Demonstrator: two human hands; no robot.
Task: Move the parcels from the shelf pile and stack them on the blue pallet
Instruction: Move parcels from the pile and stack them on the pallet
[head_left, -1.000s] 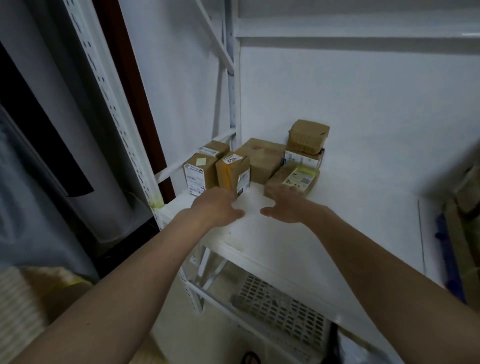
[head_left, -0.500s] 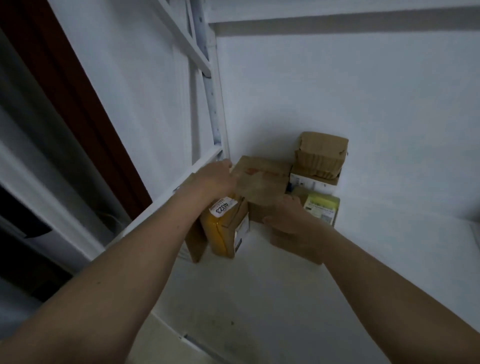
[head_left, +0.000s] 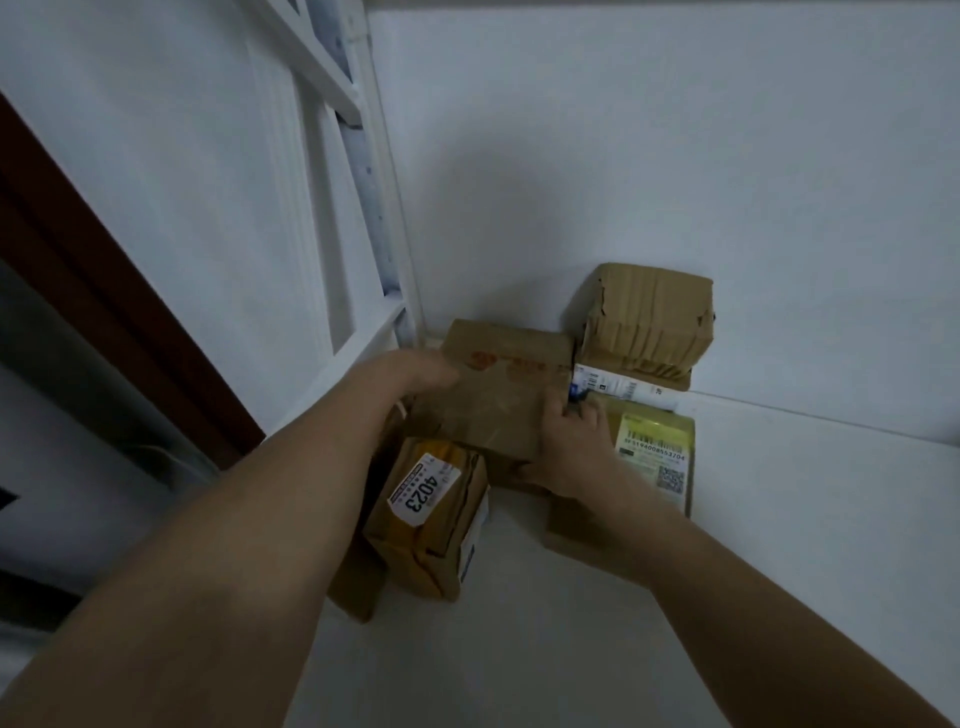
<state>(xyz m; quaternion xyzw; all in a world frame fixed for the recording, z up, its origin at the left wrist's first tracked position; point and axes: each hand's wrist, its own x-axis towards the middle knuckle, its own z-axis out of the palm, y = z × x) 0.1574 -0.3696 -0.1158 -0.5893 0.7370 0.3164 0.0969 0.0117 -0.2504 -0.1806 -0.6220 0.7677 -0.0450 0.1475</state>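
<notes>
At the back corner of the white shelf (head_left: 597, 649), both hands grasp a large brown parcel (head_left: 498, 395). One, the left hand (head_left: 415, 371), curls over its left edge, while the right hand (head_left: 569, 447) holds its right side with fingers bent around the edge. Just in front stands a yellow-taped parcel marked 4023 (head_left: 431, 514). Beside the right hand lies a flat parcel with a yellow label (head_left: 657, 457), and a taped box (head_left: 649, 317) sits stacked behind it.

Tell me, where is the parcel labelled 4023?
The 4023 parcel stands on the white shelf, lower left of the pile, just below the big brown box.
</notes>
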